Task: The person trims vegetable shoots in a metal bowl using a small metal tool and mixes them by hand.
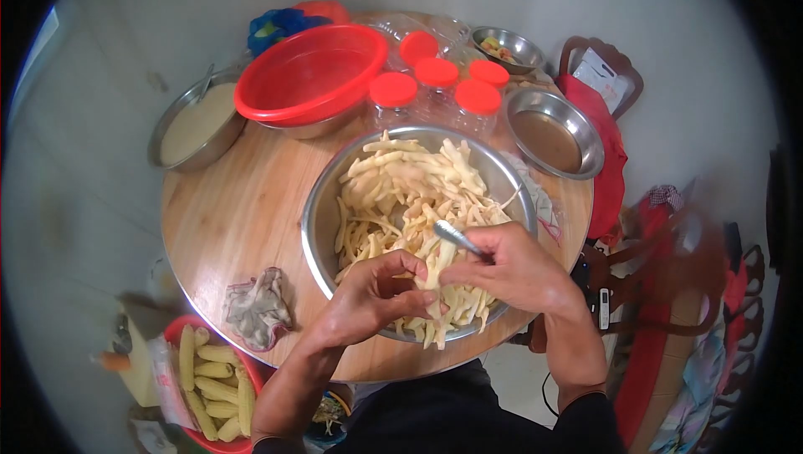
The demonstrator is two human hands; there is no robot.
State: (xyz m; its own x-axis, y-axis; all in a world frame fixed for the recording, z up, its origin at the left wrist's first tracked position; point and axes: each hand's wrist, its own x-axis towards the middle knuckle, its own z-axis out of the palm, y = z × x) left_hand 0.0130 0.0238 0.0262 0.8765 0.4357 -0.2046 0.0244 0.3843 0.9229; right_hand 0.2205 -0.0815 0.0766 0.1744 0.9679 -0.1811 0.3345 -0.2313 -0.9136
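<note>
A large steel bowl (316, 232) in front of me is heaped with pale yellow chicken feet (410, 178). My left hand (381, 291) is over the bowl's near side, thumb and fingers pinched on a chicken foot (435, 266). From the right, my right hand (510, 268) closes around a metal utensil (457, 237). Its rounded silver handle points up and left, while its working end is hidden by the fingers and the foot. The fingertips of both hands meet close together at this foot.
Behind the bowl stand several clear jars with red lids (437, 72) and a red basin (314, 69). Steel bowls of brownish liquid (548, 140) and whitish liquid (199, 124) flank them. A crumpled cloth (258, 308) lies left; corn cobs (219, 387) fill a basin below.
</note>
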